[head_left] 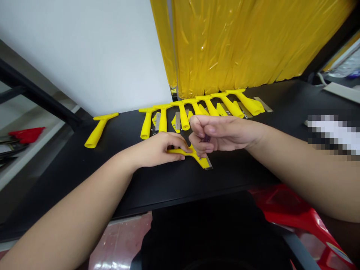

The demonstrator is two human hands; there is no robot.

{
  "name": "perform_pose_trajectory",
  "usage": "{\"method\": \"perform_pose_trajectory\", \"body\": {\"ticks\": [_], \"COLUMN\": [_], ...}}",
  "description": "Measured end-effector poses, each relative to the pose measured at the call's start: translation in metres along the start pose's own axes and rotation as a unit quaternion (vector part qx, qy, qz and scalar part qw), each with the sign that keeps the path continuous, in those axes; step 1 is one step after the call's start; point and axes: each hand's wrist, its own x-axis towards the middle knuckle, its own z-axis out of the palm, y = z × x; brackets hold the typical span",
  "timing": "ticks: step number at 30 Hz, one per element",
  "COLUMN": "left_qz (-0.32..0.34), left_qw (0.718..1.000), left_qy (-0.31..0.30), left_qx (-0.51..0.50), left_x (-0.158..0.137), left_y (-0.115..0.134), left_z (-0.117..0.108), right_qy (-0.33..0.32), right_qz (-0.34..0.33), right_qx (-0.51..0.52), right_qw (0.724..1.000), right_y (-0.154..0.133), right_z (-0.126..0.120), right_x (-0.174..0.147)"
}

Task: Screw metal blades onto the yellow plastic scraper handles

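My left hand point(161, 150) is closed on the handle end of a yellow scraper point(201, 161) lying on the black table. A metal blade point(209, 162) shows along the scraper's right edge, and a small screw sits in its head. Just above that head is my right hand point(215, 135), its fingers curled round a small dark purple handle point(206, 138). Most of this handle is hidden, and I cannot see whether its lower end touches the scraper. Behind my hands, several yellow scraper handles point(146, 123) stand in a row, with loose blades point(177, 120) and yellow plates between them.
A single yellow handle point(98, 131) lies apart on the left of the black table point(174, 185). A white panel point(92, 56) and a yellow plastic curtain point(239, 45) rise behind. A red stool or chair point(303, 213) is below the table edge at right.
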Motion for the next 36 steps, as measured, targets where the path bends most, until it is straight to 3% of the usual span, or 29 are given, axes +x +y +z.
{"method": "perform_pose_trajectory", "body": {"ticks": [4, 7, 13, 20, 28, 33, 36], "left_qz": [0.01, 0.0, -0.003, 0.01, -0.008, 0.0, 0.01], "left_qw": [1.0, 1.0, 1.0, 0.999, 1.0, 0.999, 0.999], "left_qy": [-0.004, -0.004, -0.004, -0.001, 0.012, 0.003, -0.004], "left_qx": [-0.008, -0.004, -0.02, -0.035, -0.016, -0.032, -0.031], "left_x": [0.0, 0.0, 0.001, 0.002, 0.0, 0.0, 0.001], "left_y": [-0.002, 0.0, 0.008, 0.0, 0.006, 0.003, 0.004], "left_z": [0.0, 0.0, -0.001, 0.001, -0.001, 0.0, 0.0], "right_qy": [0.015, 0.015, -0.006, 0.058, 0.015, 0.066, 0.058], "right_qz": [-0.068, -0.07, 0.017, -0.008, 0.013, -0.019, -0.038], "right_qx": [-0.093, -0.125, -0.029, 0.013, -0.006, 0.005, -0.015], "right_qw": [0.993, 0.99, 0.999, 0.998, 1.0, 0.998, 0.998], "right_y": [0.0, -0.001, 0.006, 0.008, 0.011, 0.008, 0.007], "right_z": [-0.009, -0.012, 0.0, 0.003, 0.005, 0.006, 0.003], "right_x": [0.0, 0.001, 0.005, 0.007, 0.009, 0.006, 0.006]}}
